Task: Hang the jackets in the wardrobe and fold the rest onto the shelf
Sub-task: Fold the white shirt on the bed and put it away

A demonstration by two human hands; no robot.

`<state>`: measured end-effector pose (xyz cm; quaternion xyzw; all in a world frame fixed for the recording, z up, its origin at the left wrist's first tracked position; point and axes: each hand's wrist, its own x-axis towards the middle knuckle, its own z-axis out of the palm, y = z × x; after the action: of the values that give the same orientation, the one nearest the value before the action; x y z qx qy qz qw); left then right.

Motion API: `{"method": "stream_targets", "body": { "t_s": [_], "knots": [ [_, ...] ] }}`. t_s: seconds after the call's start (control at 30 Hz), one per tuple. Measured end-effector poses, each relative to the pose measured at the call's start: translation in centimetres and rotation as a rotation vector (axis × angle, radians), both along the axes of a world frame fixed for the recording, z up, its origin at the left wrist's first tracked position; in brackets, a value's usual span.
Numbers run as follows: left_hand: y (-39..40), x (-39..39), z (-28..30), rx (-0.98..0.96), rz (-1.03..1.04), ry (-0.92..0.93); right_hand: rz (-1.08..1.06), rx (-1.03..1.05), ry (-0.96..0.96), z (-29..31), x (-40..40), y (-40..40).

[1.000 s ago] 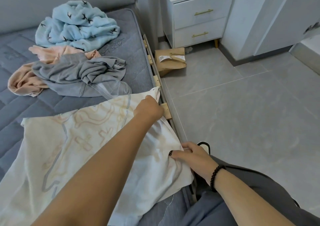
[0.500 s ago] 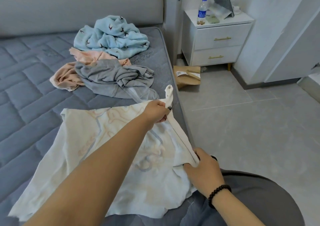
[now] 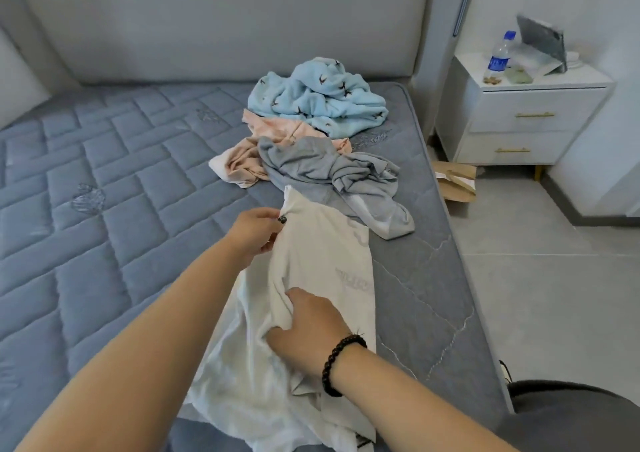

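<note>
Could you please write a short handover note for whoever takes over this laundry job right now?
Left hand pinches the far edge of the white shirt; right hand grips its middle fold.
The shirt lies on the mattress, one side folded over, fold unfinished.
Behind it, unfolded: grey garment, pink garment, blue fleece.
Done: nothing visibly hung or shelved.
Left: finish the shirt, sort the pile, hang jackets, fold the rest. Wardrobe and shelf are not in view.
</note>
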<state>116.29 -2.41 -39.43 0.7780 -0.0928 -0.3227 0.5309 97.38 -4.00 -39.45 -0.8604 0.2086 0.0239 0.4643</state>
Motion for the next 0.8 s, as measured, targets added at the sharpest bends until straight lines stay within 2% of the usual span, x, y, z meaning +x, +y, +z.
{"method": "stream_targets", "body": {
  "t_s": [0.13,0.2,0.27,0.37,0.43,0.5,0.63,0.73,0.8],
  "knots": [
    [4.8,3.0,-2.3,0.099,0.149,-0.028,0.180,0.092,0.149,-1.5,5.0,4.1],
    [7.1,3.4,-3.6,0.216,0.107,0.027,0.338,0.139,0.252,-3.2,5.4,5.2],
    [9.4,3.2,-4.4,0.299,-0.020,0.091,0.348,0.244,0.226,-4.7,4.1,5.6],
    [12.0,2.2,-5.0,0.324,-0.133,0.073,0.152,0.313,0.010,-6.7,0.5,4.3],
    [12.6,0.6,-5.6,0.340,-0.115,0.045,-0.027,0.226,-0.113,-7.7,-1.7,2.5],
    [12.5,-1.5,-6.6,0.388,-0.119,-0.066,-0.227,0.134,-0.173,-8.4,-3.3,0.5],
    [12.9,-2.9,-7.6,0.388,-0.063,-0.380,-0.426,0.028,-0.055,-9.4,-5.2,-1.2],
    [15.2,-2.7,-7.9,0.381,0.052,-0.437,-0.456,0.092,-0.001,-9.4,-6.0,-0.8],
    [16.7,-3.1,-8.7,0.432,0.112,-0.434,-0.461,0.219,0.025,-9.3,-6.2,-0.3]
  ]
}}
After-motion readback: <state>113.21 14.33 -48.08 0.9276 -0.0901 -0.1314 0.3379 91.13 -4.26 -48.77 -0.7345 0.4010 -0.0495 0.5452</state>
